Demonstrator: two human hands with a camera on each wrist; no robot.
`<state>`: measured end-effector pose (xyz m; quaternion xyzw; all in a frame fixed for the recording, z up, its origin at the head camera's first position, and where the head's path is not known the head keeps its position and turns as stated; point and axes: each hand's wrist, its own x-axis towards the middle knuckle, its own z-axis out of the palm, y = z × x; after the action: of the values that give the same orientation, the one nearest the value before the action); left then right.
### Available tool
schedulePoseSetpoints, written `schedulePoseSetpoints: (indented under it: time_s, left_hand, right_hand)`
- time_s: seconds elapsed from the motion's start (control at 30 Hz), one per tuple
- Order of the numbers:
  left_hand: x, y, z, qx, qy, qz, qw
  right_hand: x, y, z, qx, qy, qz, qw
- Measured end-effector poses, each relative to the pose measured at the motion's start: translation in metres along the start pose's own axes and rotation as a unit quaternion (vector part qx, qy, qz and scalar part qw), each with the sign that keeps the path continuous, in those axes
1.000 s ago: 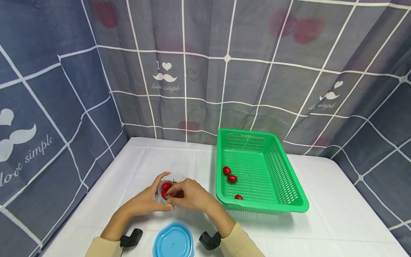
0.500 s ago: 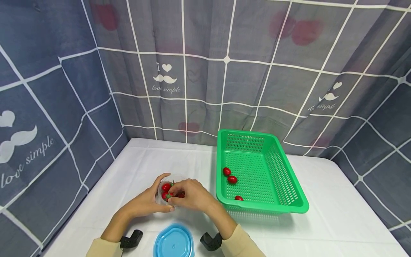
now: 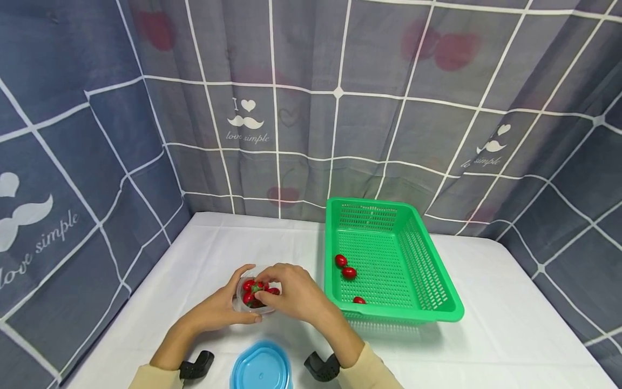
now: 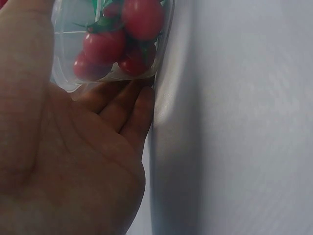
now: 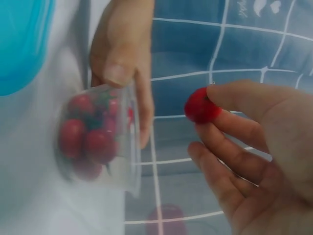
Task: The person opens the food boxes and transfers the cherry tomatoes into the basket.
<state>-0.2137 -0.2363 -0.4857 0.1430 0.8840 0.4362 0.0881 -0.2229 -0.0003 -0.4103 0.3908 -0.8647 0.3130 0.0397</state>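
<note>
A small clear plastic container [image 5: 131, 161] with several red cherry tomatoes [image 5: 73, 138] in it stands on the white table in the head view. My left hand [image 3: 218, 309] grips it from the left side, thumb at the near wall and fingers round the far wall. Above its rim, my right hand [image 3: 298, 294] pinches one cherry tomato [image 5: 200, 106] between thumb and fingertips. In the right wrist view that tomato is apart from the container. The left wrist view shows green-stemmed tomatoes through the clear wall, over the left palm [image 4: 88, 166].
A green perforated basket [image 3: 399, 312] stands to the right, with cherry tomatoes [image 3: 349, 273] lying along its left and near sides. A blue lid [image 3: 261, 367] lies on the table [image 3: 491, 324] close to the body. Grid-patterned curtains [image 3: 306, 124] enclose the table's back and sides.
The right hand has risen a little from inside the container with a cherry tomato in its fingers. The left hand keeps its hold on the container. The head view has shifted slightly.
</note>
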Motion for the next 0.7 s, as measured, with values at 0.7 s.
schedulePoseSetpoints:
  time_s: [0.7]
  left_hand:
    - [0.002, -0.001, 0.001, 0.000, 0.004, -0.010, 0.9999]
  right_hand:
    - [-0.023, -0.009, -0.055, -0.042, 0.084, 0.000, 0.996]
